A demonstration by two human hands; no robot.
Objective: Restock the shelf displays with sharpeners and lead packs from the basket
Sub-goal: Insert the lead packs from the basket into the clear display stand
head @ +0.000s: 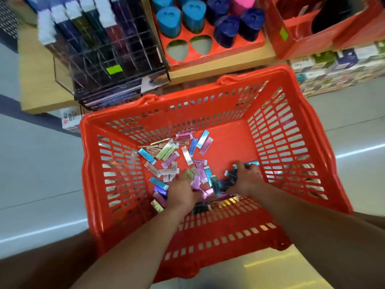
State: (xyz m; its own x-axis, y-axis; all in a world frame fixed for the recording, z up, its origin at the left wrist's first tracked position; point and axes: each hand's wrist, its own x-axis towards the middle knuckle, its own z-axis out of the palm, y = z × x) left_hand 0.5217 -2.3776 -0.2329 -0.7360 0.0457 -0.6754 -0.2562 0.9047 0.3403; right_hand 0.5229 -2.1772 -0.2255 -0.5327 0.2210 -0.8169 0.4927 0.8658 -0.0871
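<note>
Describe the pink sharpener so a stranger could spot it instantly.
Look at the wooden shelf beyond the red basket, where a red tray holds upright sharpeners. The pink sharpener stands at the tray's back edge; its neighbours are all light blue or dark blue.

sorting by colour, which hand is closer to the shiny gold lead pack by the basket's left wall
Left. The left hand lies just up and right of the shiny gold lead pack; the right hand is much farther right.

You have one basket (198,94) holding maybe forty lead packs (166,152), too blurred to count exactly. Your tray (208,59) shows four light blue sharpeners (168,21), three dark blue ones (227,30), one pink one (241,3) and two empty slots (177,50).
</note>
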